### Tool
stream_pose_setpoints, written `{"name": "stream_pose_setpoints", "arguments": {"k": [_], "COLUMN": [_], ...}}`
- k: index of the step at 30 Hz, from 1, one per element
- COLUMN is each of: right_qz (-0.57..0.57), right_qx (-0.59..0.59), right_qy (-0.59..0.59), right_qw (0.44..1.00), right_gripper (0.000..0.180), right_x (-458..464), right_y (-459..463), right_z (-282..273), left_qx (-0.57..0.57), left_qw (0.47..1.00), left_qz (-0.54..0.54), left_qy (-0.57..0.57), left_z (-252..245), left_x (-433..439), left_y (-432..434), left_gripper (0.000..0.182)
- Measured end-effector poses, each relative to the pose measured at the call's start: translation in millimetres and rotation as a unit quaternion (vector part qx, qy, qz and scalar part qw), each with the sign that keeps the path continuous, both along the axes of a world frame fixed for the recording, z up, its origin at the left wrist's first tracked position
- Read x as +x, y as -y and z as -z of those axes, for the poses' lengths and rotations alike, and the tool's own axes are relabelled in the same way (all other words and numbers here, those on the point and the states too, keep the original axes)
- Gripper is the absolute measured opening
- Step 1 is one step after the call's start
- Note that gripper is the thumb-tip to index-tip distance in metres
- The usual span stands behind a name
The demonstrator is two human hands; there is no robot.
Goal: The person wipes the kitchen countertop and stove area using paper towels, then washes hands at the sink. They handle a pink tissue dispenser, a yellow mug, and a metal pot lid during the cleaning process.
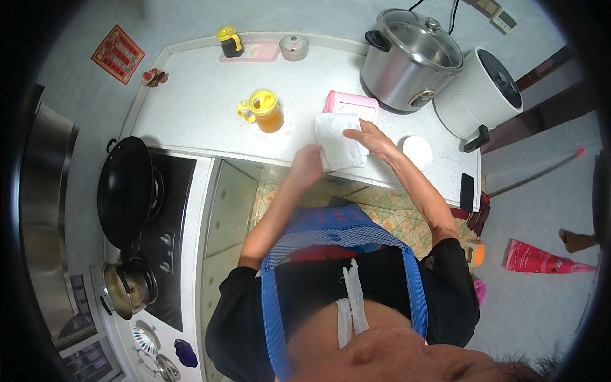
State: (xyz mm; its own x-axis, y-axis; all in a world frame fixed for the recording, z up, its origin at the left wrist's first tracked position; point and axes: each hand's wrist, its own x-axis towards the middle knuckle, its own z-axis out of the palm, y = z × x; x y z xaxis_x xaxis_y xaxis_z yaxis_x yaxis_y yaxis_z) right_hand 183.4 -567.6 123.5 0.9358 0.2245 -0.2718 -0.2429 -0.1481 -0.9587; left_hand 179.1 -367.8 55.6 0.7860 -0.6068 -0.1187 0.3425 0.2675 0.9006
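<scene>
A folded white cloth or paper towel (340,143) is held over the counter's front edge. My right hand (370,138) pinches its upper right part, thumb on top. At its lower left edge is my left hand (308,164), blurred; whether its fingers grip the cloth is unclear. Just behind the cloth lies a pink and white box (353,104), partly covered by it. A glass jug with a yellow lid and handle (269,114), containing amber liquid, stands to the left. On the right lies a round white lid or dish (417,153).
A steel electric cooker (405,67) and a white air fryer (472,95) stand at back right. A phone (467,192) lies near the right edge. A dark bottle (231,47) and lidded bowl (294,47) sit at the back. Left, a wok (124,191) and pot (121,291) occupy the stove.
</scene>
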Motion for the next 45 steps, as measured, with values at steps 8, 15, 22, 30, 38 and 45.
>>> {"name": "stream_pose_setpoints", "arguments": {"k": [8, 15, 22, 30, 38, 45], "right_qz": [0.046, 0.105, 0.049, 0.04, 0.08, -0.079], "right_qx": [0.006, -0.067, -0.144, -0.04, -0.245, -0.488], "right_qy": [0.038, 0.096, 0.218, 0.192, 0.308, 0.459], "right_qw": [0.998, 0.988, 0.964, 0.98, 0.916, 0.738], "right_gripper": [0.033, 0.036, 0.032, 0.015, 0.041, 0.053], "right_x": [-3.5, -22.7, -55.5, -55.4, -75.6, -63.0], "right_y": [-14.4, 7.9, -0.4, 3.9, 10.5, -30.2], "right_z": [1.6, -20.2, -20.1, -1.7, -27.5, -25.8], "left_qx": [-0.142, -0.063, -0.198, -0.186, -0.056, 0.108], "left_qw": [0.963, 0.989, 0.946, 0.965, 0.994, 0.987], "left_qz": [0.015, -0.017, -0.033, -0.027, -0.073, -0.052], "left_qy": [-0.231, -0.133, -0.253, -0.181, -0.063, 0.108], "left_z": [-27.5, -0.8, -17.3, -15.6, 9.0, -18.9], "left_x": [-8.0, 8.8, 10.8, 13.4, 18.2, -0.5], "left_y": [7.6, 0.9, 1.8, 2.5, -3.5, 3.0], "left_gripper": [0.033, 0.036, 0.038, 0.039, 0.035, 0.032]}}
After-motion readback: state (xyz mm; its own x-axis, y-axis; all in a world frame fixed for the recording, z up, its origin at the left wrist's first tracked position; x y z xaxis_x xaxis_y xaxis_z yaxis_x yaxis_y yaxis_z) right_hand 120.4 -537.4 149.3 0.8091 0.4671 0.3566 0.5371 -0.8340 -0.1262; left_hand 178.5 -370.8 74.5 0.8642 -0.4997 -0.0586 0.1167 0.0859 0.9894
